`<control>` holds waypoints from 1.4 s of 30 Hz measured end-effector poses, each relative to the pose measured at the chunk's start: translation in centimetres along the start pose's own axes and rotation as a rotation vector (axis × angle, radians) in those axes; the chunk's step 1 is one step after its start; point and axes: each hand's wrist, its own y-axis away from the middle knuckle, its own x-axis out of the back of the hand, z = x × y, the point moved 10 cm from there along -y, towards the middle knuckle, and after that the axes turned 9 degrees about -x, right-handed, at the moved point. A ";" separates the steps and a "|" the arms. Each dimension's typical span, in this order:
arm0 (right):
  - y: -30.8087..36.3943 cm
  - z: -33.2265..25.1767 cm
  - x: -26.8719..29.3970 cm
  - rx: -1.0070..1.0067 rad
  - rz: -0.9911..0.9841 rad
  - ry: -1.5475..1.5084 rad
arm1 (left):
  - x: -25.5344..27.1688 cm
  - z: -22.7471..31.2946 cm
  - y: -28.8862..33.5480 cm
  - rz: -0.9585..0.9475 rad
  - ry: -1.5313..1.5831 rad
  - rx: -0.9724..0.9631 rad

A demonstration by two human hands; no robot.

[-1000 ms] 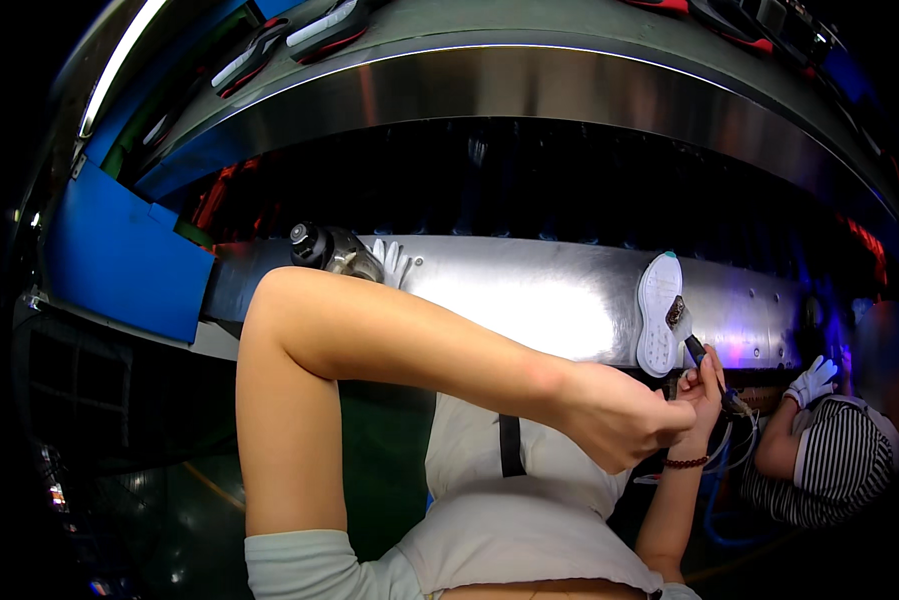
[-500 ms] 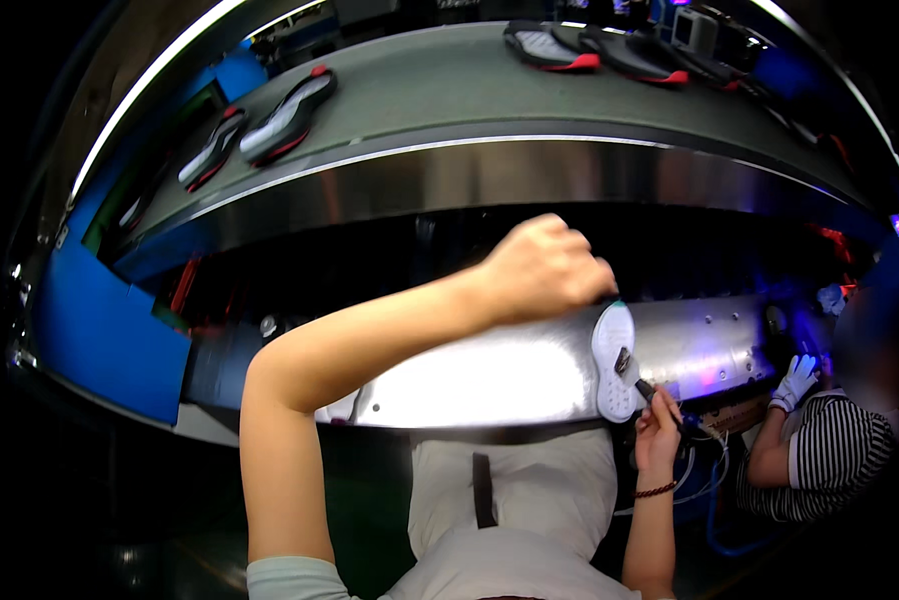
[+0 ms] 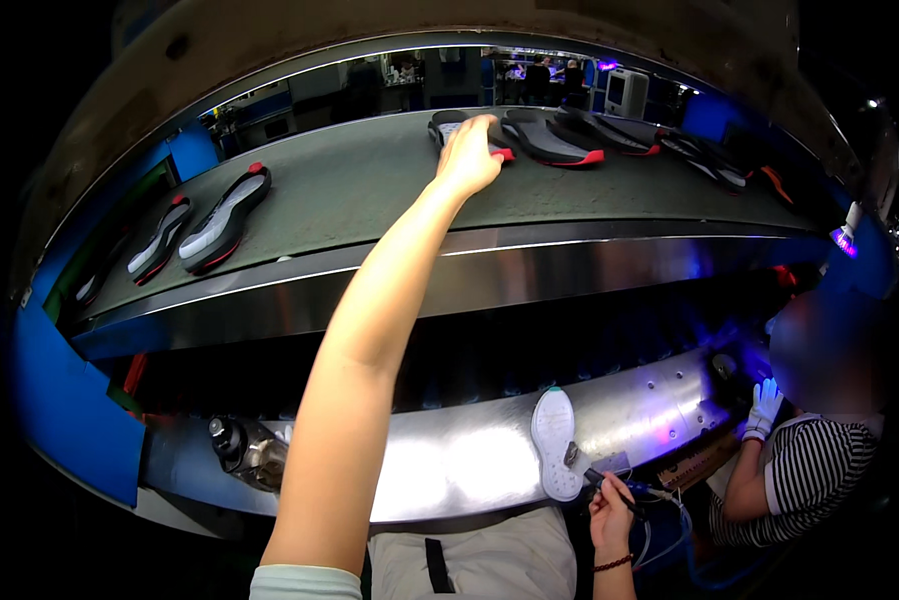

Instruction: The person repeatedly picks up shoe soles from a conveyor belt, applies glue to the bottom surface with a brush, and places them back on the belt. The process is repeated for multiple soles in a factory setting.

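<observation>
My left hand (image 3: 472,155) reaches far out over the belt, its fingers and thumb around the near side of a grey-and-black shoe sole (image 3: 444,128) with a red end. The hand hides part of that sole. Low on the right, my right hand (image 3: 610,510) is closed on a slim black-handled tool (image 3: 619,492), its tip pointing at a white shoe sole (image 3: 552,430). This white sole lies lengthwise on the shiny metal bench (image 3: 439,470). A small dark piece (image 3: 572,455) rests on its right edge; what it is I cannot make out.
More grey, black and red soles (image 3: 549,140) lie on the grey conveyor belt (image 3: 359,185), with two (image 3: 227,220) at the left. A dark-capped bottle (image 3: 247,452) stands by my left forearm. To the right, a co-worker's gloved hand (image 3: 764,408) is near the bench, beside cables (image 3: 684,530).
My left hand has moved from above the bench, near the white sole, up and away to a sole on the belt. My right hand still holds the tool. The whole view has shifted.
</observation>
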 end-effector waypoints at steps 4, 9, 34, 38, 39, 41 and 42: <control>-0.1 0.5 0.9 -0.032 0.033 0.040 | -5.5 -1.2 2.1 -0.400 -0.194 0.025; -0.4 0.7 0.4 -0.047 0.022 0.034 | -5.1 -1.0 1.1 -0.404 -0.388 -0.002; 0.1 -2.9 -1.8 0.056 -0.144 -0.023 | 7.8 7.4 24.6 0.221 2.000 0.705; 0.4 -2.4 -1.2 0.040 -0.130 0.000 | 7.9 6.4 35.2 0.214 1.772 0.918; 0.2 -2.3 -0.9 0.043 -0.157 0.006 | 7.0 6.7 37.3 0.149 1.913 0.973; 0.4 -2.7 -0.7 0.048 -0.179 0.013 | 7.3 6.9 40.2 -0.005 1.642 0.952; 0.5 -3.0 -0.9 0.062 -0.198 0.032 | 7.8 7.5 40.9 -0.023 1.689 0.944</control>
